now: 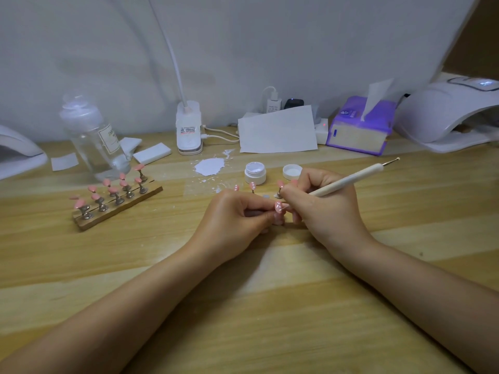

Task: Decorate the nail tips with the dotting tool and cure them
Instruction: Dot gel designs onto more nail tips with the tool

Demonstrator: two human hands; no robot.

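Head view: left hand [237, 214] pinches pink nail tip [278, 207]; right hand [321, 201] grips dotting tool [348, 179].
Handling: tip light, smudgeable (hold by stand).

My left hand [237, 220] bare, my right hand [324, 209] bare, no rings, no watch, no sleeves in sight, both forearms uncovered down to the near edge

pink nail tip [278, 207] with white dots, purple tissue pack [360, 125], white dotting tool [348, 180]
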